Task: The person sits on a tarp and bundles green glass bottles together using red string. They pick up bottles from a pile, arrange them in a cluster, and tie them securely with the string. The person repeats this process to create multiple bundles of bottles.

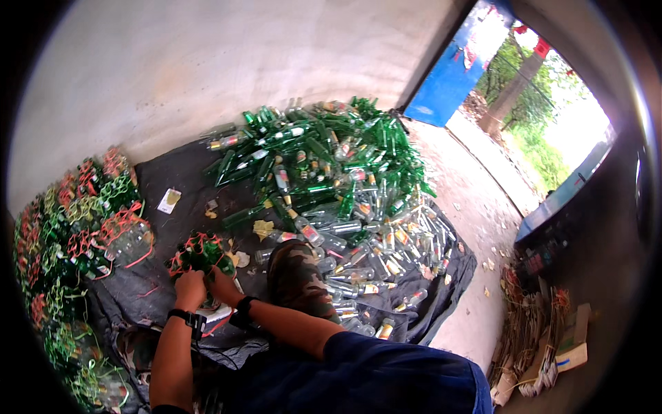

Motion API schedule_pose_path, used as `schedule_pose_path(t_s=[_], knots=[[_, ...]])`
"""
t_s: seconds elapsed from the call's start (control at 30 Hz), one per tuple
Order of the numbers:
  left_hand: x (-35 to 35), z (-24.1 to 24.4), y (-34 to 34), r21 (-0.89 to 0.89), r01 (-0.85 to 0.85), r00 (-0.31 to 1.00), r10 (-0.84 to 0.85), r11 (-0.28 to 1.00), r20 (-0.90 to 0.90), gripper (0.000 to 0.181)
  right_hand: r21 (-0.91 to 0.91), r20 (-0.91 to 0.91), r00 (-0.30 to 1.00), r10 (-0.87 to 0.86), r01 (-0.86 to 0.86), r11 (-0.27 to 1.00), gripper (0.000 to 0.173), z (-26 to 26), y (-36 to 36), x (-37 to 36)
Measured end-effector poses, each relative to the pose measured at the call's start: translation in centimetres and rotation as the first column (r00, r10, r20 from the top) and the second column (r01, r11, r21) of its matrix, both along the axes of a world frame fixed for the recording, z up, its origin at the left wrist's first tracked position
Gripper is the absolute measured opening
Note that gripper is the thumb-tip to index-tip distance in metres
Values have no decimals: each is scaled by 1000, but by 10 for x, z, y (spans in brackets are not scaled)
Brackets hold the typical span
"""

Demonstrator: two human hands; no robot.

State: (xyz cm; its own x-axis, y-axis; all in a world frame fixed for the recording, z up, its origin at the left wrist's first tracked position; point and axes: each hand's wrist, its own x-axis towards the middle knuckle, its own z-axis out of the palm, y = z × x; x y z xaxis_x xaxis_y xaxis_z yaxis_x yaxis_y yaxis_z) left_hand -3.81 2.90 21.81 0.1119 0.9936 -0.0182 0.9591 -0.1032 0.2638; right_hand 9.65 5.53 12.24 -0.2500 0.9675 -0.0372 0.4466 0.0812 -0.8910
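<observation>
A cluster of green glass bottles with red plastic strapping round its top stands on the dark cloth before me. My left hand is at the near left side of this cluster, its fingers bent. Beside it, almost touching, my right hand reaches in at the near right side of the bottles. Both sets of fingertips are too small and hidden to show what they grip. A red strap end hangs below my hands, over a pale flat object. I wear a dark band on each wrist.
Loose green bottles and clear bottles lie heaped beyond and right of my knee. Tied bottle bundles stand along the left. A wall rises behind. At right are an open blue door and bundled flattened cardboard.
</observation>
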Motion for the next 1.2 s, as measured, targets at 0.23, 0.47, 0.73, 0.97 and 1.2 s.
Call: schedule_pose_path(t_s=[0.23, 0.47, 0.73, 0.97, 1.2], knots=[[5, 5, 4, -201, -118, 988, 136, 973, 78, 9, 1, 121, 992, -25, 25, 1000, 59, 3, 4, 8], [-3, -8, 12, -257, -103, 976, 147, 961, 161, 12, 17, 131, 991, 19, -22, 1000, 55, 10, 5, 4], [-21, -13, 40, -301, 218, 969, -167, 928, 184, 20, 171, 222, 968, 113, -153, 973, 29, 13, 12, 10], [-31, -21, 53, -418, 223, 963, -132, 881, 236, 19, 13, 151, 983, 105, -108, 994, 25, 4, 15, 12], [-6, 2, 45, -390, 184, 982, -149, 902, 118, 16, 11, 120, 993, -5, 4, 1000, 29, -9, 14, 15]])
